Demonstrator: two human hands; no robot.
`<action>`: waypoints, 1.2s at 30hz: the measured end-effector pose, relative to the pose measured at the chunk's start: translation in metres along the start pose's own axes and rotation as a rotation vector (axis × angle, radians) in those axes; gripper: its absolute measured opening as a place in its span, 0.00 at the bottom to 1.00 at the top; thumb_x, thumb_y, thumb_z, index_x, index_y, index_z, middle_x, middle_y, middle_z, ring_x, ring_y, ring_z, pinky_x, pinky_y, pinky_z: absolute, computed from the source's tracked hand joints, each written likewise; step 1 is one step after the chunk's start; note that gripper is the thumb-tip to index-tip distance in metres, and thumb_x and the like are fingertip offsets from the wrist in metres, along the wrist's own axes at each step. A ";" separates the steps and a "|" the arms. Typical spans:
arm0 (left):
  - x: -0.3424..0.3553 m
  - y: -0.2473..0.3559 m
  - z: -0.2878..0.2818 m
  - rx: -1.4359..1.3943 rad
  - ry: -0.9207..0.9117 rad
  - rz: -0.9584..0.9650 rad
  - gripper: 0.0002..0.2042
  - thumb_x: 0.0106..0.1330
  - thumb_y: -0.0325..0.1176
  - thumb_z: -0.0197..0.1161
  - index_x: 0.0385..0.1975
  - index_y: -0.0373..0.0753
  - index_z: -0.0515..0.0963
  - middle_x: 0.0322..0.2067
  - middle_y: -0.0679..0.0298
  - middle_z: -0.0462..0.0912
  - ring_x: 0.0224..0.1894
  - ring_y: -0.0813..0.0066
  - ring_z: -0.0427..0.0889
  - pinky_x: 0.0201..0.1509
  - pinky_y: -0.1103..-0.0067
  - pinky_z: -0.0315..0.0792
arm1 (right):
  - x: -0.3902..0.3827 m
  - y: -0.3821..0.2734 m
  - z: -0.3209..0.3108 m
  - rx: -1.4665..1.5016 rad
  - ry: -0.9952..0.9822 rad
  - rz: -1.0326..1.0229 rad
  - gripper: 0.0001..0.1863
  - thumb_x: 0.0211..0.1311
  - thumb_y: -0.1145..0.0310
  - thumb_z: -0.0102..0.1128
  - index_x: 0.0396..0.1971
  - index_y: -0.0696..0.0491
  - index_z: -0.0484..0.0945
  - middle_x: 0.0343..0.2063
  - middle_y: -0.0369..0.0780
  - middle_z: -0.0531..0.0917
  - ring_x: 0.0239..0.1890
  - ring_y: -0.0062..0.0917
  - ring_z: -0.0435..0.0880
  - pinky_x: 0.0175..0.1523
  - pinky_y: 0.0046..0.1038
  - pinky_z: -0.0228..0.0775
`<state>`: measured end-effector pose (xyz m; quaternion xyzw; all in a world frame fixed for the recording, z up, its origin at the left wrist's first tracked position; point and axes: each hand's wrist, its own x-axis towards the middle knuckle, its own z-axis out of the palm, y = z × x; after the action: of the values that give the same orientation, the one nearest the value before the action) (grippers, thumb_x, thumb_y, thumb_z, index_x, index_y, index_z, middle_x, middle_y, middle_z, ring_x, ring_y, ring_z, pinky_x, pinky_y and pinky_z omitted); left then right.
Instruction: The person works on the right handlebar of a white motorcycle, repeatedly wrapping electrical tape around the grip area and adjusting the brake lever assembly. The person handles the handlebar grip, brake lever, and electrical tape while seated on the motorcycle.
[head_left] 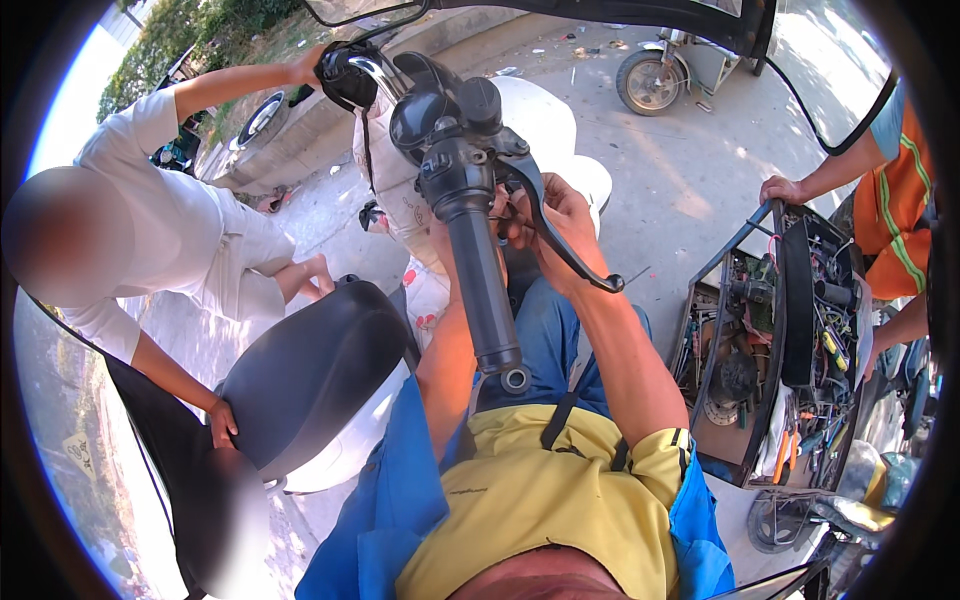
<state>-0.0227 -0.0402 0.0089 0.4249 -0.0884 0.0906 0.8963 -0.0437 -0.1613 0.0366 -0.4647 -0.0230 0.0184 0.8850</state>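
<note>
A black scooter handlebar grip [480, 290] runs toward me, with a black brake lever [550, 230] curving along its right side. Just right of the grip, my right hand [566, 215] reaches in behind the lever, its fingers bent and pressed together. What they pinch is too small or hidden to name. My left hand [441, 243] is at the grip's far left side, mostly covered by the grip, so its fingers cannot be read. Beyond the grip sit a black switch housing [450, 170] and round black fittings.
On the left, a person in white [170, 210] holds the far handlebar end and rests a hand on the black seat [320, 370]. At right, a person in orange trousers [895, 210] holds an open tool crate [745, 225]. A parked vehicle's wheel [650, 82] stands behind.
</note>
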 end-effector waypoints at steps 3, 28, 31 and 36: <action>-0.003 0.004 0.009 -0.012 0.000 0.014 0.10 0.62 0.28 0.75 0.39 0.37 0.81 0.30 0.63 0.85 0.21 0.76 0.81 0.19 0.81 0.70 | -0.002 0.004 0.003 0.011 0.013 -0.098 0.10 0.77 0.68 0.59 0.45 0.61 0.76 0.28 0.36 0.83 0.27 0.17 0.82 0.30 0.19 0.73; -0.002 0.005 -0.015 -0.016 -0.026 0.022 0.24 0.82 0.46 0.39 0.51 0.30 0.77 0.35 0.53 0.86 0.29 0.70 0.86 0.28 0.80 0.82 | -0.010 0.001 0.000 -0.038 -0.048 -0.160 0.12 0.73 0.74 0.63 0.52 0.62 0.77 0.37 0.38 0.86 0.32 0.17 0.83 0.36 0.20 0.76; 0.002 -0.010 -0.035 -0.009 -0.007 0.027 0.20 0.80 0.42 0.43 0.53 0.31 0.76 0.37 0.54 0.86 0.34 0.69 0.87 0.33 0.78 0.82 | -0.010 0.003 0.002 -0.046 -0.020 -0.186 0.17 0.72 0.73 0.65 0.56 0.63 0.75 0.37 0.38 0.86 0.32 0.16 0.81 0.36 0.20 0.75; -0.004 -0.014 -0.048 0.564 -0.036 0.141 0.15 0.73 0.23 0.65 0.57 0.35 0.75 0.47 0.59 0.84 0.49 0.73 0.84 0.57 0.78 0.77 | -0.011 0.002 0.000 -0.256 0.032 -0.201 0.18 0.70 0.70 0.69 0.53 0.63 0.77 0.34 0.36 0.84 0.33 0.15 0.80 0.37 0.20 0.73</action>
<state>-0.0189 -0.0124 -0.0322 0.6517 -0.1049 0.1662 0.7326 -0.0544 -0.1604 0.0344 -0.5693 -0.0576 -0.0808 0.8161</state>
